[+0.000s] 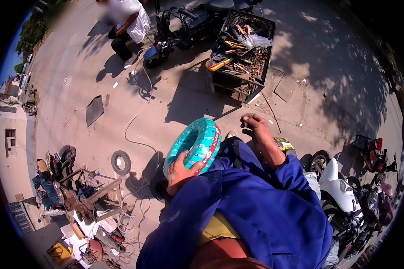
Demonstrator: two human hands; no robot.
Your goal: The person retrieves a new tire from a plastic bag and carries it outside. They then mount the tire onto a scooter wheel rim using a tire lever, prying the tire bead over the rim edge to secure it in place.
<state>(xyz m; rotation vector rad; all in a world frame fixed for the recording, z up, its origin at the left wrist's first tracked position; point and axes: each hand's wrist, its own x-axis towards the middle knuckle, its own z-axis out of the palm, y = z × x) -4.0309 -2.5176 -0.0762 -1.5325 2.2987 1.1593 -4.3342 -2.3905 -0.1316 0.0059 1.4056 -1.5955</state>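
A new tyre (208,134) wrapped in teal plastic with a red and white printed band stands tilted in front of my lap. My left hand (182,169) grips its near side, by the central hole. To the right of the tyre, my right hand (258,130) is raised in the air, apart from it. Its fingers are curled in toward the thumb, and whether anything small is between them is hidden. Both arms are in blue sleeves.
Ahead stands a metal tool cart (242,83) full of tools, beside a parked electric scooter (184,27). A person (130,22) sits at the far left. A used tyre (121,162) and a hose (137,114) lie left. Scooters (339,188) crowd the right.
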